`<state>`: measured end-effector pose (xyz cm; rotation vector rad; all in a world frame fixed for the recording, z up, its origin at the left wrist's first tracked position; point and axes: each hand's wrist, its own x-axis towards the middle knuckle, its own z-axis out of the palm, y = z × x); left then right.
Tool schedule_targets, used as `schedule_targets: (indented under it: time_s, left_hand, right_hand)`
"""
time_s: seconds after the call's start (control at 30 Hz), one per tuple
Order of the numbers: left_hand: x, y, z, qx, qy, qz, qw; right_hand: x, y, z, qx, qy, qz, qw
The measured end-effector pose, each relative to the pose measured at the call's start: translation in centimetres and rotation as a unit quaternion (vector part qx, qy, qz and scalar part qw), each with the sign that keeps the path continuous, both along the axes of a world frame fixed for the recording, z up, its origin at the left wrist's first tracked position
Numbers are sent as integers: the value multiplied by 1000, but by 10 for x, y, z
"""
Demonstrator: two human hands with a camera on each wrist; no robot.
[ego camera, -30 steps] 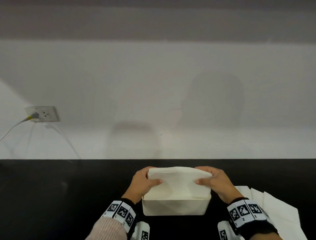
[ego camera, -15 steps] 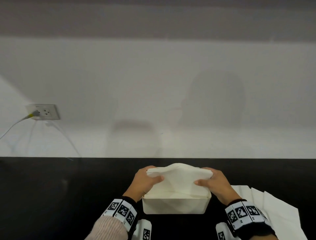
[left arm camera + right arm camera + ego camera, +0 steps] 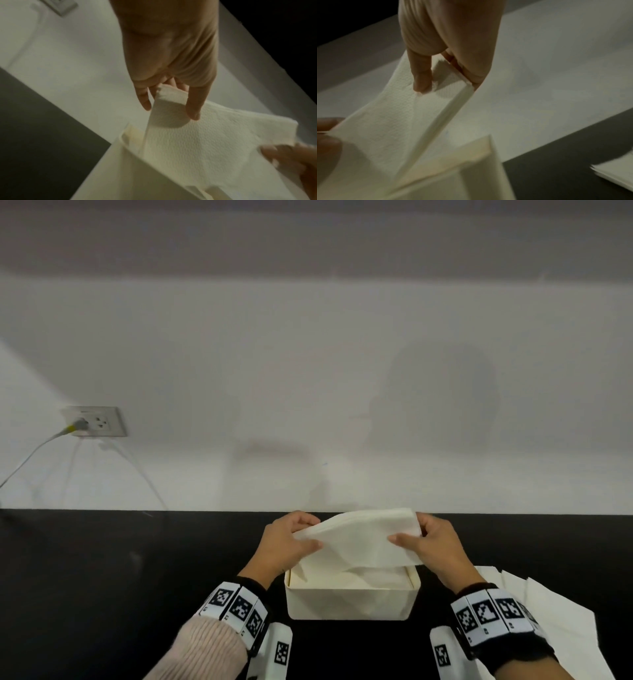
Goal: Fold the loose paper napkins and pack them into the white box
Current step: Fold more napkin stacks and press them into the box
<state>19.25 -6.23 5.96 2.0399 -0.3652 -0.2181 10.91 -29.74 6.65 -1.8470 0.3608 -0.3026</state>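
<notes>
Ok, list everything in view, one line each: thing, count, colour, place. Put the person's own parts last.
folded napkin stack: one, white, held over the box, its lower edge dipping inside
white box: one, open-topped, on the counter between the wrists
loose napkins: a pile, count unclear, white, on the counter right of the box
counter: one, black, along the wall
wall socket: one, grey-white, on the wall at left, with a cable plugged in
wrist bands: two, black with white tags
sleeve: one, pink, left forearm
left hand: grips the stack's left end
right hand: grips its right end
</notes>
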Motion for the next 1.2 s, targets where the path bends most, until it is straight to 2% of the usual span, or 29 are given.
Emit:
schedule_targets:
  time_s: [0.17,0.23,0.33,0.43,0.53,0.67,0.8,0.9,1.07,1.13,1.2]
  left_hand:
    - [-12,-14,20,75,-81,-79,991]
    - [-14,-22,28,59,-105,-73,990]
    - [-16,-27,37,-79,-37,-29,996]
    - [-23,-31,44,-258,69,5,964]
    - [-27,-39,44,-318,94,10,944]
    - [-31,-51,33,-310,104,15,945]
    - [-36,-61,16,-214,96,24,972]
    - [-35,-60,9,-184,121,37,975]
    - [-25,-49,25,-260,142,4,955]
    - [-19,-40,33,-296,125,9,947]
    - [-11,-28,36,-297,99,24,950]
  right_hand:
    - [-1,29,31,-45,-53,65,995]
    - [-1,38,38,-45,-80,77,993]
    - [-3,39,43,22,-115,29,993]
    - [-3,35,35,61,-84,23,994]
    - [2,39,25,36,-50,45,997]
    - [9,48,11,3,-22,27,999]
    - [9,53,-15,-57,47,37,997]
    - [7,55,-21,-89,93,70,989]
    - [8,36,-8,-94,90,42,991]
    - [7,24,1,-71,66,27,995]
    - [6,12,7,-25,35,0,999]
